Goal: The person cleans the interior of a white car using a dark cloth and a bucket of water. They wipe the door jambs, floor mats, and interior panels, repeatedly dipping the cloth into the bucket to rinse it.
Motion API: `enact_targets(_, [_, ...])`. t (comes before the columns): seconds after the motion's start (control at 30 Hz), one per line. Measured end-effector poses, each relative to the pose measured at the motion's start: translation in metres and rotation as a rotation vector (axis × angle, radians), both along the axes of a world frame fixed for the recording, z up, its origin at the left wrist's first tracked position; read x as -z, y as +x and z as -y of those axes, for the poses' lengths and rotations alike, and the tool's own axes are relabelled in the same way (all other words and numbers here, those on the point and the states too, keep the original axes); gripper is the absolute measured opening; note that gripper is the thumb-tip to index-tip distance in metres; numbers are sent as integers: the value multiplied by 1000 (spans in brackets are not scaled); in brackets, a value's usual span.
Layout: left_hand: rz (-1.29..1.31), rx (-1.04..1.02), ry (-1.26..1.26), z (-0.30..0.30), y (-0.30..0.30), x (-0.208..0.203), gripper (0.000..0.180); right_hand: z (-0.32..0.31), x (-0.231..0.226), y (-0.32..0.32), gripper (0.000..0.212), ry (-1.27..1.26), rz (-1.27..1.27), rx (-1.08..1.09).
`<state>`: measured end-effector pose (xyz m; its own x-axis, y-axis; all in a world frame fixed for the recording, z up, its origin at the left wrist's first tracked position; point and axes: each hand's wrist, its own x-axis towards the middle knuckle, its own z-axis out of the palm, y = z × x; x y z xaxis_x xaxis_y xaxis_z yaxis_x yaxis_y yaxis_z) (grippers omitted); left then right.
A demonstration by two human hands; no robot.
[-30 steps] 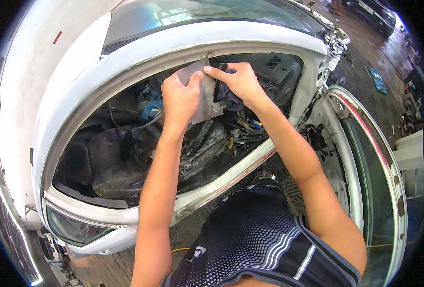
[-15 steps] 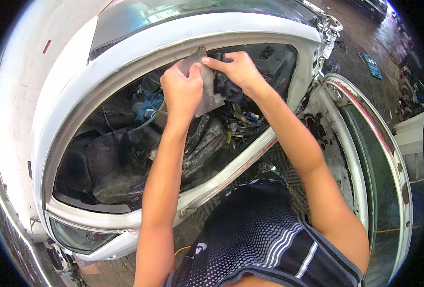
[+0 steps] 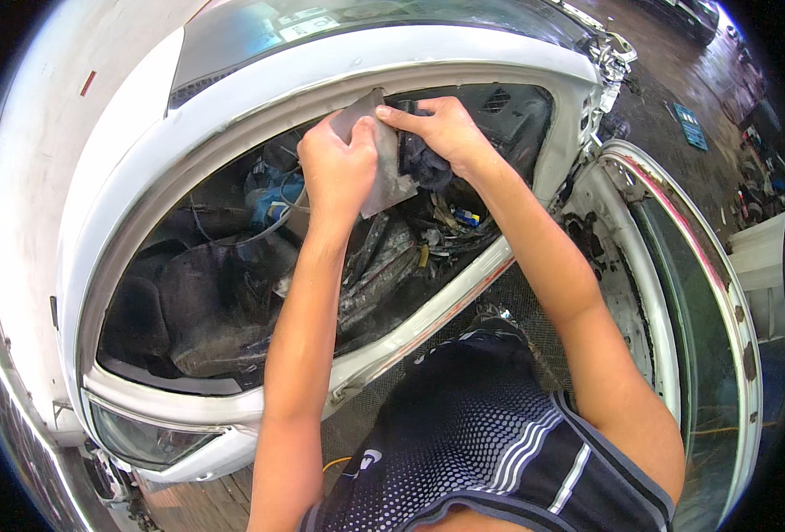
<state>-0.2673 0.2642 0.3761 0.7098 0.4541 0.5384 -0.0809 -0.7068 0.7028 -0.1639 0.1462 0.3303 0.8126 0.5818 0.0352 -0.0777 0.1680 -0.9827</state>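
Gripping a grey sheet (image 3: 386, 177) by its left side, the left hand (image 3: 335, 173) lays its thumb on the near face, pointing up, while its other fingers curl behind, mostly out of sight. The sheet stands between the two hands, one corner rising above the left thumb and its ragged lower end hanging free below the fingers. From the other side comes the right hand (image 3: 445, 133), its thumb stretched leftward so that the tip meets the sheet close to the upper right edge. Its index finger arches above that thumb with a gap between them; the remaining fingers are hidden, so I cannot tell whether they pinch the sheet from behind. A dark, crumpled bundle (image 3: 428, 167) sits just right of the sheet, under the right hand, and whether the fingers hold it is unclear. Both hands are over the open doorway of a white car body (image 3: 304, 71), near the upper edge of its frame. Through the opening show a black seat (image 3: 210, 306) on the left and a blue item (image 3: 270, 204) beyond the left wrist. On the right stands a car door (image 3: 702, 319) with glass; past it, a turquoise case (image 3: 690, 126) lies on the floor.
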Motion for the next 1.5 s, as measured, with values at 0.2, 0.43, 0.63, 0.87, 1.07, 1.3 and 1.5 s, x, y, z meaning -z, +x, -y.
enact_targets(0.2, [-24,0,-307,4,-14,15,21,-2,9,0,43,-98,151,43])
enact_targets(0.43, [93,-43,-466,20,-17,32,19,7,12,9,61,-256,390,114])
enact_targets(0.63, [154,-59,-529,23,-9,41,20,11,-4,16,57,-351,419,101])
enact_targets(0.87, [150,-58,-573,24,-5,40,22,16,-19,19,46,-352,342,-20])
enact_targets(1.07, [191,-105,-565,27,0,45,20,10,-6,34,55,-367,403,2])
enact_targets(1.3, [145,-134,-511,34,4,35,20,9,-1,33,55,-283,393,-21])
enact_targets(1.5, [28,-163,-252,29,-4,16,22,3,8,31,55,-108,341,-46])
